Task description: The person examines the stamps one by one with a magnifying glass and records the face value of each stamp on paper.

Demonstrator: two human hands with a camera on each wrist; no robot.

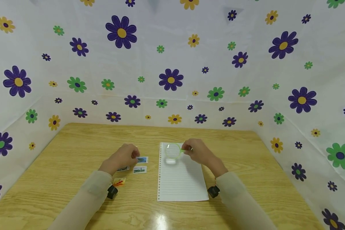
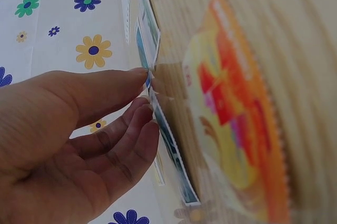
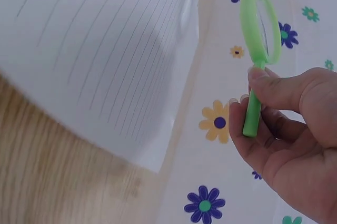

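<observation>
In the head view, my left hand (image 1: 122, 157) is over a group of postage stamps. Its thumb and fingertips meet at the left edge of a blue stamp (image 1: 142, 159) and pinch it. Just below lies a stamp with a green landscape (image 1: 140, 169); a dark stamp (image 1: 123, 168) is partly under the hand. An orange and yellow stamp (image 2: 231, 108) looms close in the left wrist view. My right hand (image 1: 199, 153) grips a green magnifying glass (image 3: 254, 110) by its handle, thumb against fingers. Its round lens is above the top of a lined sheet (image 1: 181, 182).
The lined sheet, with punched holes along its left edge, lies on a wooden table (image 1: 83, 140). Flower-print cloth (image 1: 149, 60) rises behind the table and on both sides. A dark band with a small device (image 1: 112, 192) is on each wrist.
</observation>
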